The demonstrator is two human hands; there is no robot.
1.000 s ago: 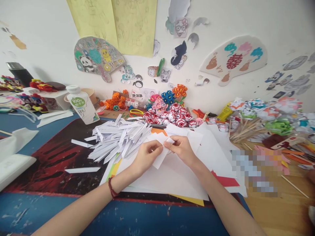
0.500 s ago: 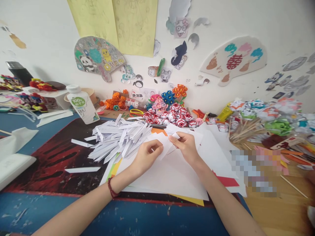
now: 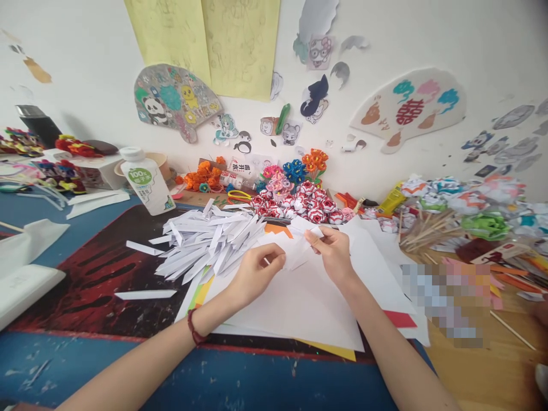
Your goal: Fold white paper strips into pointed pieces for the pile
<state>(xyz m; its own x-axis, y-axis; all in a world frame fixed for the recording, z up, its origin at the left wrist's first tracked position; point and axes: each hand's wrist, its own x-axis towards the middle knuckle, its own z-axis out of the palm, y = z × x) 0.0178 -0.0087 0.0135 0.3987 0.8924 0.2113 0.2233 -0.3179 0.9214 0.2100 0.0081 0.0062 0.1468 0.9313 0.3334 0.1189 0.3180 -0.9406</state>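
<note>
My right hand [image 3: 334,252] pinches a small folded piece of white paper [image 3: 315,232] between thumb and fingers, above the stack of sheets. My left hand [image 3: 262,266] is closed in a pinch, its thumb and forefinger at the edge of another small white paper piece [image 3: 295,251] between the hands; white on white blurs its outline. Under both hands lie large white paper sheets [image 3: 295,308], with yellow, green, orange and red sheets showing at the edges. A pile of folded white paper strips [image 3: 209,240] sits left of my left hand.
A white bottle [image 3: 148,181] stands behind the strips. Red-and-white paper flowers [image 3: 314,206] and orange flowers [image 3: 201,176] line the wall. Wooden sticks [image 3: 428,228] lie at right. One loose folded strip [image 3: 145,295] rests on the dark mat [image 3: 94,274].
My right hand has moved slightly right and away from my left, carrying its paper piece. The left hand stays nearly in place. The whole view has shifted slightly.
</note>
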